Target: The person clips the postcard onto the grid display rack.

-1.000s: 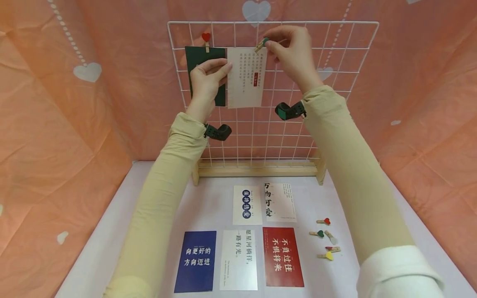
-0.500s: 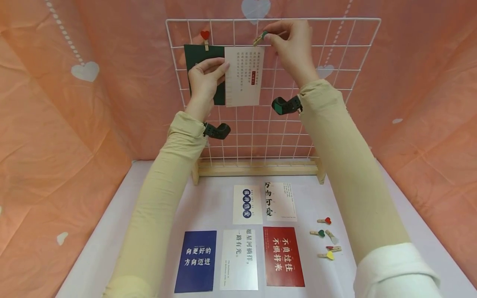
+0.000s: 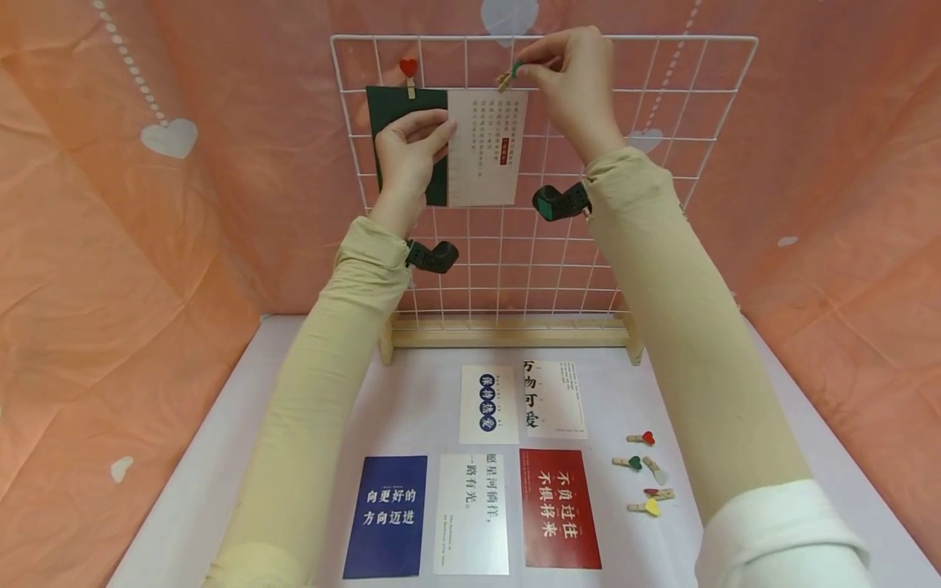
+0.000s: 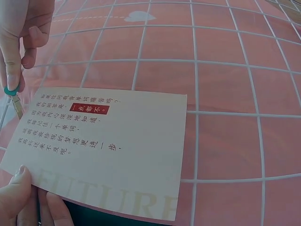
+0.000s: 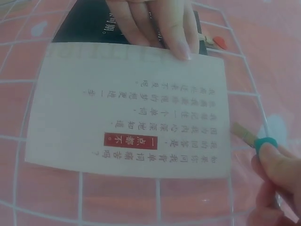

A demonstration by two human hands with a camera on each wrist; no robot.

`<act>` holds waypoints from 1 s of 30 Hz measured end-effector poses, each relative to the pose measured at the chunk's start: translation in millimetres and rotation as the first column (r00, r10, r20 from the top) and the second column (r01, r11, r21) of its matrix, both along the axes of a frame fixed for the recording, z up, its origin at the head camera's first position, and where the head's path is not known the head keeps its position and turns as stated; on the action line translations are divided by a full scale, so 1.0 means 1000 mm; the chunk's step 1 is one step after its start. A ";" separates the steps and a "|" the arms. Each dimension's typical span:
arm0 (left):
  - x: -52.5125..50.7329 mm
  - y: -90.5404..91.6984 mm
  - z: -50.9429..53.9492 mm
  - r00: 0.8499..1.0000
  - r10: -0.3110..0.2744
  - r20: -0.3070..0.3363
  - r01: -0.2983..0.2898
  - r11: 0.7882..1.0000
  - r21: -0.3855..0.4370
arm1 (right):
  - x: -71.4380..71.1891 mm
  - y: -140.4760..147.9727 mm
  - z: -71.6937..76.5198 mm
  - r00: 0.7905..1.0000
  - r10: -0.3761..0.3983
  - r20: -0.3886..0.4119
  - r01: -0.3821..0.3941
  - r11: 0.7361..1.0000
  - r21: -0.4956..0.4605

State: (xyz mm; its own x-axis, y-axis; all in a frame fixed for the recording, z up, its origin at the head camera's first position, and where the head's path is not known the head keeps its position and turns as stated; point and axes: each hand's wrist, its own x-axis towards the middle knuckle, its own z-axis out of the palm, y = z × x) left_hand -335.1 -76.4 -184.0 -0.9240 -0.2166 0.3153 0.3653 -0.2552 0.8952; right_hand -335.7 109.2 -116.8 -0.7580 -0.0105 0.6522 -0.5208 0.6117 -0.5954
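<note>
A cream card with printed text (image 3: 485, 151) lies against the white wire grid (image 3: 573, 159). My left hand (image 3: 408, 155) pinches its left edge, thumb on the front, in front of a dark green card (image 3: 400, 102). My right hand (image 3: 584, 90) pinches a wooden clip with a green top (image 3: 504, 80) just above the card's top edge. In the right wrist view the clip (image 5: 243, 133) points at that edge, and its tip looks very close to it. A red heart clip (image 3: 409, 69) fastens the green card to the grid.
On the table lie a blue card (image 3: 385, 516), a red card (image 3: 560, 508) and several white cards (image 3: 472, 514). Several small heart clips (image 3: 643, 507) lie at the right. The grid stands in a wooden base (image 3: 507, 336).
My right hand and the green-topped clip have risen slightly, from overlapping the card's top corner to just above its top edge. My left hand still pinches the card.
</note>
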 end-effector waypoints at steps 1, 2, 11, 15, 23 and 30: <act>0.000 0.000 0.000 1.000 0.000 -0.008 0.000 1.000 -0.001 | 0.000 0.000 0.000 1.000 -0.007 0.001 0.007 1.000 0.012; 0.000 0.000 0.001 1.000 0.001 -0.013 -0.001 1.000 0.000 | 0.000 -0.001 0.000 1.000 -0.011 -0.002 0.011 1.000 0.024; 0.001 0.000 0.003 1.000 0.003 -0.017 -0.002 1.000 0.013 | -0.001 -0.005 0.000 1.000 -0.030 -0.004 0.030 0.997 0.069; 0.000 0.001 0.002 1.000 0.000 -0.005 0.001 1.000 0.013 | 0.000 -0.007 0.000 1.000 -0.026 0.000 0.026 0.997 0.071; -0.002 0.003 0.003 1.000 0.009 -0.016 -0.009 1.000 0.013 | -0.001 -0.007 0.003 1.000 -0.024 0.018 0.023 0.999 0.047; 0.000 0.005 0.002 0.999 0.020 -0.030 -0.020 1.000 -0.018 | -0.003 -0.008 0.005 0.998 -0.053 0.020 0.052 0.997 0.063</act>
State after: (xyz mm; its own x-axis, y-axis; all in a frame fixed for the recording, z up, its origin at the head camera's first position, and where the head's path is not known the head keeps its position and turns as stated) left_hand -335.3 -71.1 -181.6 -0.9097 -0.2288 0.3467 0.3967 -0.2309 0.8885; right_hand -338.3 101.2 -112.2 -0.7727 -0.0109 0.6347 -0.4744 0.6743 -0.5659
